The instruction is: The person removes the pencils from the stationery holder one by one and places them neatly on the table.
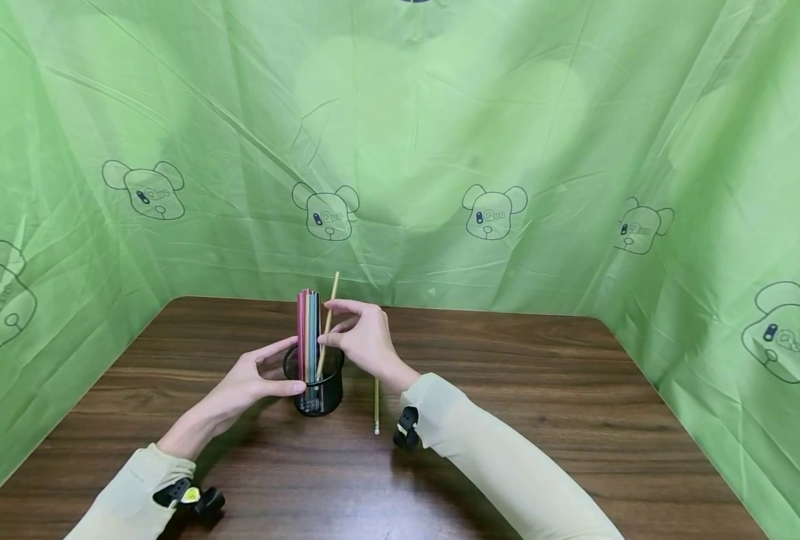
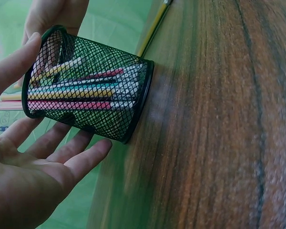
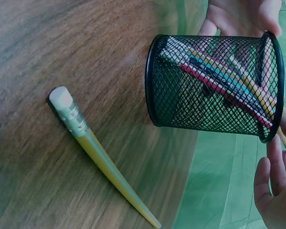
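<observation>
A black mesh pencil cup stands upright on the table, holding a bundle of colored pencils in pink, teal and other colors. My left hand grips the cup from its left side; in the left wrist view the thumb lies at the rim and the fingers spread along the mesh wall. With thumb and fingers my right hand pinches a yellow pencil, tilted, its lower end inside the cup. Through the mesh the right wrist view shows the pencils leaning together.
Another yellow pencil with a white eraser lies on the brown wooden table, just right of the cup. Green cloth printed with bear heads hangs behind the table and along both sides.
</observation>
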`<action>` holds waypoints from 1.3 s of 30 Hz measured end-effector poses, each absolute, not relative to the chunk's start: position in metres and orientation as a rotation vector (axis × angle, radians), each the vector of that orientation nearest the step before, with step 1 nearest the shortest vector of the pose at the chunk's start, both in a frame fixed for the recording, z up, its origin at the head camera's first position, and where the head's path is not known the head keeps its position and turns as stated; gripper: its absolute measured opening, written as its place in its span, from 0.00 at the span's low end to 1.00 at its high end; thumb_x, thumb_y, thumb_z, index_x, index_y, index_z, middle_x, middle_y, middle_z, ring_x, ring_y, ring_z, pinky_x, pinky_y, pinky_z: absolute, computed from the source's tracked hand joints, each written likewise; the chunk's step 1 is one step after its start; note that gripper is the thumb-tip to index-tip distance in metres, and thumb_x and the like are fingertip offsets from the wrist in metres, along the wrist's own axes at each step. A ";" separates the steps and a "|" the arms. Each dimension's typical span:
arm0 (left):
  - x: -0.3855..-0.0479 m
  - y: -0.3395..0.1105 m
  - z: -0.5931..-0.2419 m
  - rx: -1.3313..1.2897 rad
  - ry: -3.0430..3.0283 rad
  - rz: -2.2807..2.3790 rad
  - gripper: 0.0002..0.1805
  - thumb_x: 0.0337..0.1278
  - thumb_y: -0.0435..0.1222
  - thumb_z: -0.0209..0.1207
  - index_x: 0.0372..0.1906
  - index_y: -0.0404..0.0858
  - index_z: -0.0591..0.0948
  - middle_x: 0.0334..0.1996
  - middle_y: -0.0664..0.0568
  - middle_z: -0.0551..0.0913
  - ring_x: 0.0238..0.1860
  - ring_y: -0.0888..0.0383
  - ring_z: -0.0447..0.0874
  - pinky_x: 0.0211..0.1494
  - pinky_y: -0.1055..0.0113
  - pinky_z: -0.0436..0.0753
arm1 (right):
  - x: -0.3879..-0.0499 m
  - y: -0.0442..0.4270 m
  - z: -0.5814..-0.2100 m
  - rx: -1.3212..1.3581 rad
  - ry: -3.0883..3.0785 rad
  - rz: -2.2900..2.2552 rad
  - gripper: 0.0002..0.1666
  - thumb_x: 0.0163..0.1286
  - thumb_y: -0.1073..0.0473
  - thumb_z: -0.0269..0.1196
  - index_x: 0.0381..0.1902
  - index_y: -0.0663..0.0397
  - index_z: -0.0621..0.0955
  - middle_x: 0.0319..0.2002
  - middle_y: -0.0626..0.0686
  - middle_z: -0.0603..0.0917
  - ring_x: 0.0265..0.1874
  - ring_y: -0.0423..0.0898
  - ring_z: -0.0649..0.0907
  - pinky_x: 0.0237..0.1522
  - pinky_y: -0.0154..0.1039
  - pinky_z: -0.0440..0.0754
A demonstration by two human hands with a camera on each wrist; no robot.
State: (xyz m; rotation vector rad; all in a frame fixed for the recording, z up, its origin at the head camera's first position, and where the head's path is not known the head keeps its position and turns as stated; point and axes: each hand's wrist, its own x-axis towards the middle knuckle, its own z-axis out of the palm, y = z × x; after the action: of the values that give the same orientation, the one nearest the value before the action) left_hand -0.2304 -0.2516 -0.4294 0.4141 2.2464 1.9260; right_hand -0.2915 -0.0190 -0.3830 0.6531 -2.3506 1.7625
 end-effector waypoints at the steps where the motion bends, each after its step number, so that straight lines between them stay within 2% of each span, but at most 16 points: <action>1: -0.231 -0.252 -0.429 0.419 2.245 1.928 0.48 0.60 0.33 0.74 0.82 0.37 0.62 0.74 0.33 0.71 0.68 0.38 0.75 0.61 0.66 0.78 | -0.292 -0.019 -0.383 0.650 -2.348 1.764 0.31 0.54 0.69 0.83 0.57 0.50 0.89 0.49 0.49 0.89 0.31 0.38 0.89 0.30 0.37 0.85; 12: -0.230 -0.251 -0.429 0.415 2.242 1.926 0.48 0.60 0.33 0.74 0.83 0.37 0.62 0.74 0.34 0.70 0.69 0.38 0.75 0.62 0.66 0.77 | -0.293 -0.015 -0.383 0.630 -2.372 1.795 0.33 0.53 0.69 0.83 0.58 0.48 0.89 0.50 0.49 0.88 0.31 0.39 0.90 0.30 0.37 0.85; 18: -0.230 -0.251 -0.429 0.419 2.242 1.924 0.48 0.61 0.33 0.74 0.83 0.37 0.62 0.75 0.34 0.70 0.69 0.39 0.75 0.63 0.66 0.76 | -0.294 -0.012 -0.379 0.634 -2.363 1.828 0.35 0.54 0.71 0.81 0.59 0.44 0.89 0.53 0.53 0.89 0.31 0.41 0.90 0.28 0.37 0.85; 24: -0.230 -0.251 -0.429 0.418 2.244 1.929 0.48 0.61 0.33 0.74 0.83 0.36 0.62 0.74 0.34 0.70 0.68 0.38 0.75 0.61 0.66 0.77 | -0.296 -0.009 -0.377 0.642 -2.322 1.876 0.38 0.53 0.73 0.81 0.61 0.42 0.88 0.51 0.49 0.89 0.32 0.44 0.91 0.28 0.38 0.85; 32: -0.229 -0.251 -0.429 0.410 2.241 1.926 0.48 0.61 0.33 0.73 0.83 0.37 0.62 0.74 0.34 0.70 0.69 0.39 0.74 0.61 0.67 0.77 | -0.296 -0.006 -0.372 0.679 -2.268 1.952 0.38 0.55 0.74 0.79 0.63 0.45 0.87 0.54 0.53 0.88 0.32 0.45 0.91 0.29 0.36 0.84; 39: -0.229 -0.250 -0.428 0.418 2.243 1.939 0.48 0.60 0.32 0.74 0.82 0.36 0.63 0.73 0.33 0.71 0.69 0.38 0.75 0.61 0.67 0.78 | -0.299 -0.002 -0.365 0.667 -2.218 2.017 0.38 0.57 0.74 0.78 0.65 0.46 0.86 0.56 0.49 0.88 0.37 0.47 0.91 0.33 0.35 0.84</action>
State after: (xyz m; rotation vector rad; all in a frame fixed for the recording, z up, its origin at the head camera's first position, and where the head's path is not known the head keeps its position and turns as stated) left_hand -0.2292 -0.2501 -0.4280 0.4185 2.2432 1.9389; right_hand -0.2992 -0.0024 -0.3651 0.6668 -2.2183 2.0173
